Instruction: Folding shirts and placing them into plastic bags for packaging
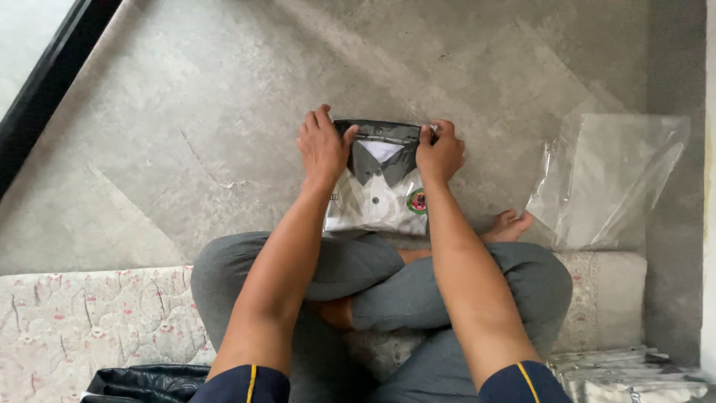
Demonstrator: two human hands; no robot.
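Observation:
A folded white shirt [377, 201] with a dark grey collar and a round chest badge lies inside a clear plastic bag on the grey floor, just past my crossed legs. My left hand [322, 145] presses on the bag's top left corner. Over at the top right corner, my right hand [440, 153] pinches the folded-over dark flap [382, 130]. Both hands rest on the packed shirt.
A stack of empty clear plastic bags [608, 179] lies on the floor to the right. I sit on a floral quilted mat [89, 321]. A black bag [142, 382] is at the bottom left; more packed items [634, 373] are at the bottom right. A dark door frame [45, 82] runs along the upper left.

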